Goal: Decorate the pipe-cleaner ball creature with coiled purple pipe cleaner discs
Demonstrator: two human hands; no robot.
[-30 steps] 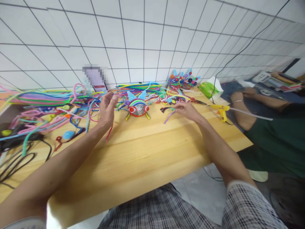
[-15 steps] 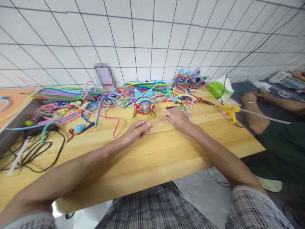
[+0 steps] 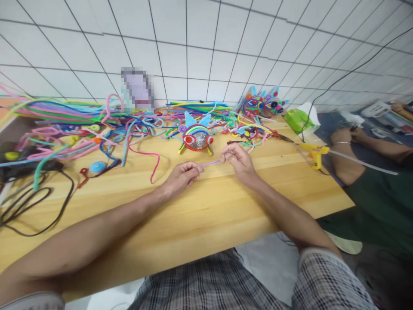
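A short purple pipe cleaner (image 3: pixel 211 163) stretches between my two hands above the wooden table. Its left end is pinched in my left hand (image 3: pixel 184 175), whose fingers are closed. My right hand (image 3: pixel 237 160) closes its fingertips on the other end. Just behind them stands a small animal figure (image 3: pixel 197 138) with blue pointed ears, red-rimmed eyes, a silvery middle and yellow-and-black legs; neither hand touches it. A bent red pipe cleaner (image 3: pixel 157 161) lies on the table left of my left hand.
Loose pipe cleaners (image 3: pixel 64 113) pile up along the wall. Two similar figures (image 3: pixel 264 103) stand at the back right. A yellow glue gun (image 3: pixel 314 154) lies near a green tissue pack (image 3: pixel 300 120). Black cable (image 3: pixel 48 202) coils at left. Another person's arm (image 3: pixel 348 150) is at right.
My left hand has taken hold of the free end of the purple pipe cleaner, which earlier only my right hand held. The pipe cleaner now spans both hands. The view has shifted slightly.
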